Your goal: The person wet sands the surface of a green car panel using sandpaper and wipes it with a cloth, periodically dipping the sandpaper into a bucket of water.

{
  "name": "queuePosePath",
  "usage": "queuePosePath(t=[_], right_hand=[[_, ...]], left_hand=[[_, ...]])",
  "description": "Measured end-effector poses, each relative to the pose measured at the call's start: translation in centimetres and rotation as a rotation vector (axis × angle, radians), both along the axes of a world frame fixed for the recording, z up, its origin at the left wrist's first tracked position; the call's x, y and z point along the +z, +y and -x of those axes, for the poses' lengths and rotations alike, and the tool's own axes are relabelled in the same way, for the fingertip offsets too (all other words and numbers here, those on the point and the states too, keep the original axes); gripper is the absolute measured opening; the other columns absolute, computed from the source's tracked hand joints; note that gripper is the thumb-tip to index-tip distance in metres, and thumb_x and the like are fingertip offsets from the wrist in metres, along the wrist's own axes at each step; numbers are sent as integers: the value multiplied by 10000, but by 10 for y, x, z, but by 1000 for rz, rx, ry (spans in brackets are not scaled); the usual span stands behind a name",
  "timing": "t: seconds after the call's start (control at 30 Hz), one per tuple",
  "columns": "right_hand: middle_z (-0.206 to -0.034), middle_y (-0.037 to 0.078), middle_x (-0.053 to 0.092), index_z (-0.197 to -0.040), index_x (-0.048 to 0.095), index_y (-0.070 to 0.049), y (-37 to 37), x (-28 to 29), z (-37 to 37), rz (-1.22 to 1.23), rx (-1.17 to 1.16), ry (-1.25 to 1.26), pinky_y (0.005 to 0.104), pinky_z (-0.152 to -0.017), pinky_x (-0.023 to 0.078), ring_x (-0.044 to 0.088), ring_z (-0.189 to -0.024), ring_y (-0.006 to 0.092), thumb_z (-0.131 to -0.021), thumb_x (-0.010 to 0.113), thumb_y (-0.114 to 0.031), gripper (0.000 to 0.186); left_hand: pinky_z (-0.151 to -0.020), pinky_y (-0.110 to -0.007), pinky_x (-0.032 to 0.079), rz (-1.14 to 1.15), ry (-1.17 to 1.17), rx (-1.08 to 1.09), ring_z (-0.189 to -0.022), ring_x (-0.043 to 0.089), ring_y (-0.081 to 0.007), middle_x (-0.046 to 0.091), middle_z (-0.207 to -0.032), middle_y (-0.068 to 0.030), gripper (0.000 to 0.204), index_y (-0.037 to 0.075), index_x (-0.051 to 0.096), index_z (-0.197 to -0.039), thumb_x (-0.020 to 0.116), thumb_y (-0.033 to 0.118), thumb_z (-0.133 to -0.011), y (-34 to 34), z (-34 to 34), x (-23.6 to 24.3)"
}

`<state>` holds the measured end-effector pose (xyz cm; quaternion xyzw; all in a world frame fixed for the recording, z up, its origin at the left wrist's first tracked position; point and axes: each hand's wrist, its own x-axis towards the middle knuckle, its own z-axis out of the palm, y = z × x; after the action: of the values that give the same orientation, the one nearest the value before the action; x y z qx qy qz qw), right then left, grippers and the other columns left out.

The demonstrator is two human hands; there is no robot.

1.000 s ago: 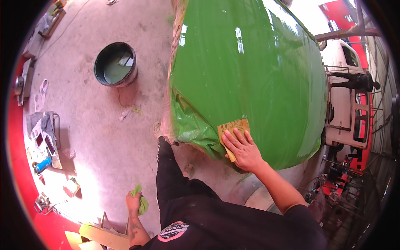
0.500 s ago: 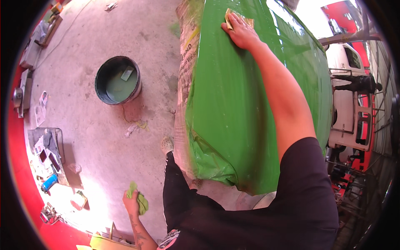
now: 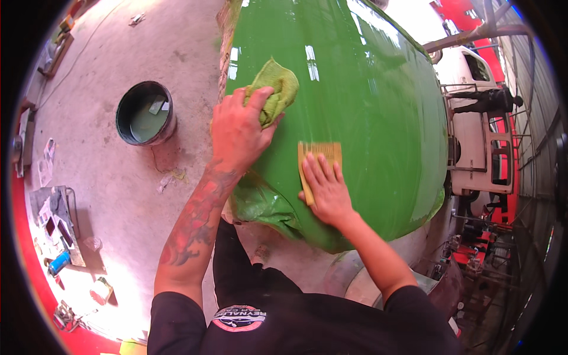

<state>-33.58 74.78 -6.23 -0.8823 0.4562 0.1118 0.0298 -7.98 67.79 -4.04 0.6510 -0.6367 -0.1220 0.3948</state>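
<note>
A glossy green painted car panel (image 3: 367,106) fills the middle of the view, with bright reflections on its far part. My left hand (image 3: 241,127) is closed around a crumpled yellow-green cloth (image 3: 277,89), over the panel's left side; whether the cloth touches the paint I cannot tell. Nearer and to the right, my right hand (image 3: 325,192) holds a folded yellow sheet of sandpaper (image 3: 319,149) flat against the panel, fingers laid along it. Green-stained plastic sheeting (image 3: 263,204) bunches at the panel's near left corner.
A black bucket (image 3: 145,112) of cloudy water, with a pale block in it, stands on the concrete floor at left. A low stand (image 3: 59,225) with phones and cloths is farther left, beside a blue bottle (image 3: 60,264). At right are a white vehicle (image 3: 473,148) and a person in dark clothes (image 3: 488,100).
My right hand has drawn the sandpaper from the panel's far end toward me. My left hand has risen from low at left and brought the cloth over the panel.
</note>
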Motion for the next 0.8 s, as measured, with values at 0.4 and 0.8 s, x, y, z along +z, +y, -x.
queuePosePath(t=[0.4, 0.8], right_hand=[[-1555, 6, 342, -1493, 366, -200, -10, 17, 43, -9, 100, 13, 528, -1176, 149, 286, -1442, 252, -919, 534, -454, 650], [-1529, 86, 375, -1471, 363, -119, -383, -18, -97, 325, -44, -26, 471, -1161, 253, 334, -1415, 309, -994, 339, -526, 627]], left_hand=[[-1008, -513, 374, 51, -357, -20, -1195, 519, -285, 577, -1255, -65, 486, 216, 601, -1168, 768, 293, -719, -16, 29, -42], [-985, -482, 385, 11, -241, -29, -1193, 524, -280, 552, -1272, -42, 563, 240, 601, -1184, 794, 261, -655, -8, 35, -38]])
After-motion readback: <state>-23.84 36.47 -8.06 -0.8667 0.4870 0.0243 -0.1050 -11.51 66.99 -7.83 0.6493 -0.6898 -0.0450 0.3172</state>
